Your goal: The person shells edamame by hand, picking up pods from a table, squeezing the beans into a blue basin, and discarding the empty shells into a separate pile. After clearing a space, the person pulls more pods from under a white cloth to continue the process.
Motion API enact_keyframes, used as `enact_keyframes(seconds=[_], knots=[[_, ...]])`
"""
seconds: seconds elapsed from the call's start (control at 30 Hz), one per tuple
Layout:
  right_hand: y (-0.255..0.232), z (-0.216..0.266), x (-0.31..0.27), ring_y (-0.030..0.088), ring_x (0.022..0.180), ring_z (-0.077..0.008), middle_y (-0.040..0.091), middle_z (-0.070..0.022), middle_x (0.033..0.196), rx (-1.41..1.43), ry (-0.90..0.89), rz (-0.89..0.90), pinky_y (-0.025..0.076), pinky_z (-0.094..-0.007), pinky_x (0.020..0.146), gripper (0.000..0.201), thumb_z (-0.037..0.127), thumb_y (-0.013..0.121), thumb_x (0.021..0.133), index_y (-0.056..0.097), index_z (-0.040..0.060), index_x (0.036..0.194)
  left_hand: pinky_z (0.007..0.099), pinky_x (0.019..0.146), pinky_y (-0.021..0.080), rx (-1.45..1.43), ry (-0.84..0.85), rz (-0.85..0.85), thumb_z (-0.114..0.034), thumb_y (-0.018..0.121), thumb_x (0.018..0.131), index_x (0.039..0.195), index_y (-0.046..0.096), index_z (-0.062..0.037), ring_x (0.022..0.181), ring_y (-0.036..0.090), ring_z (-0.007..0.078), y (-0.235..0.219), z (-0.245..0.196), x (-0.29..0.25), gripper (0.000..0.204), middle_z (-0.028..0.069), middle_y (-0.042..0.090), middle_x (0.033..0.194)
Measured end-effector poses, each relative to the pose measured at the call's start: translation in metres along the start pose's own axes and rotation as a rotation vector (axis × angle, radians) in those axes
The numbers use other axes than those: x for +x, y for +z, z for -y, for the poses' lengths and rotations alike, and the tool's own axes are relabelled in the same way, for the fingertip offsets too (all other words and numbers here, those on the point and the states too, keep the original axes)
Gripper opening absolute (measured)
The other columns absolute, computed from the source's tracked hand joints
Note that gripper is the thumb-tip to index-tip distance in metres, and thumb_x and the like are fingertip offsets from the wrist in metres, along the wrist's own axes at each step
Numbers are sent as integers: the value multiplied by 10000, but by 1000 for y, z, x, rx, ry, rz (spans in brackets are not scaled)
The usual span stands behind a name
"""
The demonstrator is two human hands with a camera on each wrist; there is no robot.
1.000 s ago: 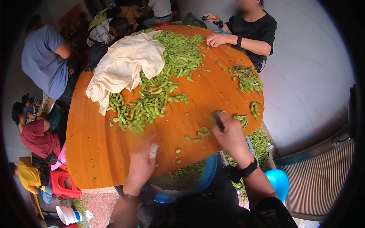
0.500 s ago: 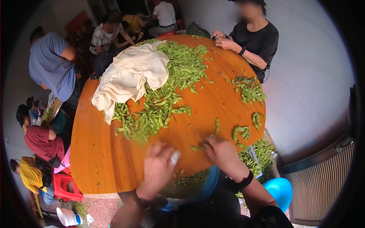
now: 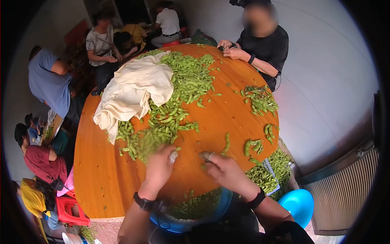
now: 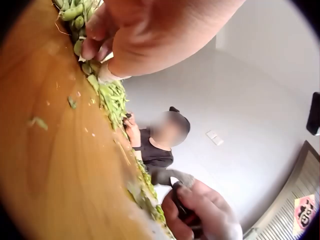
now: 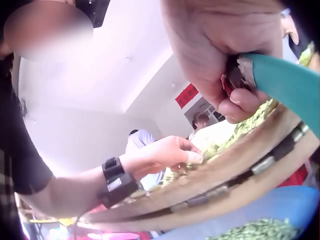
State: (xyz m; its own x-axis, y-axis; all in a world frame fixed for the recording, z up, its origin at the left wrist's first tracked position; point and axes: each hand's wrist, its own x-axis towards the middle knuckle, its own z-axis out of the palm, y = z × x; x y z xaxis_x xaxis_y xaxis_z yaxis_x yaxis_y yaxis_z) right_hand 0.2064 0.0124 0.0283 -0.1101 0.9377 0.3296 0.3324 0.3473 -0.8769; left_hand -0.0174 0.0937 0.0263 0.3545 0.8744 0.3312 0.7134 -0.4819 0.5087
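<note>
Round wooden table [image 3: 101, 166], bearing one large heap of green bean pods [image 3: 189, 77] that runs from the far edge toward the near middle, partly under a cream cloth [image 3: 134, 87]. Left hand [image 3: 159, 166], white wrapping [image 3: 173, 156] on the thumb: at the near end of the heap, fingers bent among the pods — whether they pinch one cannot be told. Right hand [image 3: 228, 173], above the near part of the table: fingers curled round a small dark tool [image 4: 178, 200]. One loose pod [image 3: 226, 142]: just beyond the right hand. Smaller pod clusters: along the right edge. Blue basin [image 3: 226, 199], holding green beans [image 5: 260, 231]: below the near edge. Person in black [image 3: 266, 55]: at the far right edge, both hands together at the tabletop.
</note>
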Motion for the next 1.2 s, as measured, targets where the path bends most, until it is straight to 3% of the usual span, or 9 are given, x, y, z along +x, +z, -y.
enact_keyframes(seconds=[0.1,0.17,0.33,0.4,0.5,0.73,1.0,1.1,1.2], knots=[[7,10,10,595,576,-155,627,-72,787,287,422,139,484,-270,546,229,85,539,945,603,33,1159,195,512,464,-450,-146,159,91,510,882,1213,619,-45,618,587,77,-4,-21,-19,375,55,676,1014],[15,9,13,560,570,-98,599,-32,766,372,428,154,464,-240,525,209,100,530,961,612,38,1143,249,705,537,-753,-302,283,153,507,833,1297,565,-31,1014,628,155,-7,-31,-24,502,115,604,1298],[23,11,8,507,535,-50,562,20,733,488,478,166,425,-209,489,164,115,510,985,631,47,1073,302,730,552,-707,-13,235,143,512,824,1350,520,-44,1029,650,220,4,-22,-29,559,141,582,1318],[24,9,5,510,540,-44,565,19,733,484,471,172,419,-204,487,144,116,511,985,628,42,1023,323,767,546,-216,165,163,64,554,851,1328,530,-19,955,665,320,-2,-34,-29,484,194,637,1183],[23,19,5,505,540,-37,564,22,734,478,488,166,411,-201,485,132,119,512,985,621,45,987,369,831,534,-197,133,190,38,584,844,1307,521,18,1003,632,407,1,-32,-28,468,239,613,1180],[39,6,-1,487,531,-36,555,31,714,507,481,73,388,-203,475,120,111,509,982,607,58,938,371,836,538,-171,122,175,37,583,837,1286,542,21,1026,633,400,9,-31,-28,451,240,611,1197],[59,2,2,455,516,-28,534,51,692,587,463,-105,354,-200,444,125,118,502,992,598,86,919,233,591,524,-498,122,105,112,500,884,1308,557,-20,751,634,98,28,-6,-32,448,99,676,1071],[49,6,6,457,507,-27,532,48,690,777,593,-32,340,-193,427,121,127,503,996,606,93,942,277,751,547,-709,-55,251,115,512,854,1279,572,-9,895,669,175,17,-7,-31,447,137,632,1254],[41,9,11,453,492,-33,544,38,697,806,645,-19,317,-189,400,123,134,510,995,624,89,986,229,667,525,-872,-129,343,151,450,846,1335,544,-48,787,610,81,12,-2,-27,536,82,657,1182]])
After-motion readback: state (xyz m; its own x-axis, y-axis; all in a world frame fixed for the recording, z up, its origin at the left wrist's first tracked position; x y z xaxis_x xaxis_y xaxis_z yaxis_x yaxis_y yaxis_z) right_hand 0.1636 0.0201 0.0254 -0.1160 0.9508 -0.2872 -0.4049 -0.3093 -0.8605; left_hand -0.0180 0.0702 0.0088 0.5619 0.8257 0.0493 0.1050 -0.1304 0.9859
